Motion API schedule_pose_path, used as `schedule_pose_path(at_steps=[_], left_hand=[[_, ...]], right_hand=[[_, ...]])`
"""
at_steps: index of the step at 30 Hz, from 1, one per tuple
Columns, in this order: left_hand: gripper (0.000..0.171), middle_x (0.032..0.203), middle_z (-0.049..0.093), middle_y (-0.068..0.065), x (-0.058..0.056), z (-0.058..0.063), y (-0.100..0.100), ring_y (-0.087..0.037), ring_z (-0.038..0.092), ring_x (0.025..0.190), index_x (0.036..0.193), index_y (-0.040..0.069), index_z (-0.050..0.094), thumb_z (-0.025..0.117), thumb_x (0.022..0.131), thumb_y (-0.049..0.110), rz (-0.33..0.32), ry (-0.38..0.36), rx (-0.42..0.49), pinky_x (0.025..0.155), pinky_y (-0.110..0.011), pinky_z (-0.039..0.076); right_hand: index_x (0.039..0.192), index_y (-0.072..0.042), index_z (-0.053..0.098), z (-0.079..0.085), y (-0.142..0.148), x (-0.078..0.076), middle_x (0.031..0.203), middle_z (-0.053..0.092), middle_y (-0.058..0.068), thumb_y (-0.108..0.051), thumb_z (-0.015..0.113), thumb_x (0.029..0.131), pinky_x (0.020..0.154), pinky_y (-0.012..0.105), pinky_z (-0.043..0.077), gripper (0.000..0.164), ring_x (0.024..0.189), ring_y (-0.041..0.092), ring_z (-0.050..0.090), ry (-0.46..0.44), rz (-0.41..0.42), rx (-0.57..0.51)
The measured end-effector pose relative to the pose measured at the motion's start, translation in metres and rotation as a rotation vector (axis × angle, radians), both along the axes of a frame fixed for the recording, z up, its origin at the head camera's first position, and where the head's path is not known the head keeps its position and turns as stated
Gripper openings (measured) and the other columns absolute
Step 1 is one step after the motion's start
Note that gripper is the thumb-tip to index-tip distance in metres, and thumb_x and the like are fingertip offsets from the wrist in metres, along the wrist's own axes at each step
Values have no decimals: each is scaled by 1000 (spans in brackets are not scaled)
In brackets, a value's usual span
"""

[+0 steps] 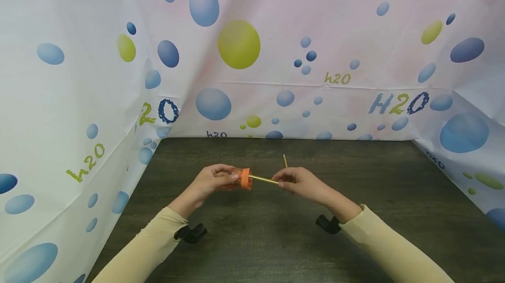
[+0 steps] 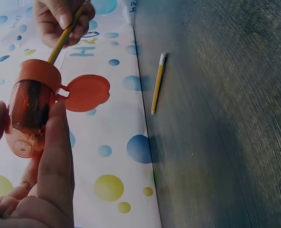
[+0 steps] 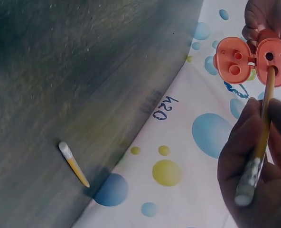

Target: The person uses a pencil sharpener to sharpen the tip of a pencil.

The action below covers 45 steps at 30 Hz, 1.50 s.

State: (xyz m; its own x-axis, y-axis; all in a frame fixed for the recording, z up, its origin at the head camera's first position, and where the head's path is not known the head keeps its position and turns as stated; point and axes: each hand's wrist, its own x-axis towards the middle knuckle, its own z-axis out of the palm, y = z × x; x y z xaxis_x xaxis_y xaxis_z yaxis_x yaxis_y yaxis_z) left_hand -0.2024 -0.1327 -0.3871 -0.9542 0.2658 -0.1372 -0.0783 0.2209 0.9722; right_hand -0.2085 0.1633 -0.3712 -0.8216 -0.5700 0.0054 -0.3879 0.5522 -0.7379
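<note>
My left hand grips an orange pencil sharpener with a see-through shavings container. Its flip lid hangs open at the side on a hinge. Two holes of different size show on its face in the right wrist view. Between thumb and fingers, my right hand pinches a yellow pencil near its white-ended rear. The pencil's front end sits inside one of the holes, so its tip is hidden. Both hands are raised over the table, facing each other.
A second, shorter yellow pencil lies on the dark wooden table behind the right hand. A white sheet with blue and green dots encloses the back and sides. Black wrist mounts hang below both forearms.
</note>
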Motion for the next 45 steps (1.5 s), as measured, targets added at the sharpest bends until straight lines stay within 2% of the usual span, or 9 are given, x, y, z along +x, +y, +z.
schedule_pose_path(at_steps=[4,14,22,25,28,34,39,42,45], left_hand=[[50,135,63,-30,1,-3,5,-14,73,97,137,-7,57,71,97,21,1,9,-10,97,-46,62],[47,120,71,-15,2,-6,12,-6,71,85,134,-7,59,69,99,22,30,-67,66,89,-33,64],[42,116,73,-13,4,-7,15,-5,72,82,130,-9,61,70,98,17,53,-80,90,84,-30,65],[43,116,75,-17,3,-8,16,-7,73,86,130,-8,62,72,96,15,61,-35,59,89,-37,65],[42,120,74,-20,2,-8,18,-13,74,95,130,-4,65,75,93,14,81,27,1,93,-43,63],[42,124,71,-18,4,-9,23,-28,73,110,128,4,70,80,88,8,109,148,-76,89,-36,64],[43,133,65,-23,7,-14,25,-36,70,117,128,0,67,79,87,3,4,256,-83,91,-31,64],[42,135,63,-24,6,-16,22,-37,69,120,128,-1,64,78,88,4,-54,308,-63,95,-28,62],[43,135,61,-25,2,-14,19,-38,65,123,130,-2,61,76,91,7,-82,307,-9,102,-32,59]], right_hand=[[120,-2,72,-2,-4,3,110,75,17,-6,62,100,73,30,60,22,92,24,71,203,5,70],[105,-4,76,-23,-8,5,90,74,5,-2,78,85,65,25,57,20,79,16,67,962,57,61],[95,-3,78,-31,-13,-1,81,74,4,2,86,72,57,22,56,25,70,14,65,1191,35,6],[95,-3,79,-28,-15,-1,79,76,5,0,85,77,57,23,56,19,68,14,67,1127,-2,40],[98,-3,81,-23,-15,0,82,79,8,-4,79,84,57,22,56,14,68,15,71,912,-21,68],[112,4,77,-4,-6,-10,84,78,13,-10,66,99,54,21,48,22,61,7,60,103,-32,-14],[117,8,72,3,6,-24,69,62,-2,-14,58,104,55,22,27,29,54,5,34,-448,-7,-76],[121,9,69,2,7,-26,71,60,-5,-15,56,105,53,22,27,31,53,7,32,-474,20,-77],[121,8,70,2,6,-22,76,67,3,-14,59,104,52,22,35,30,56,8,40,-282,28,-70]])
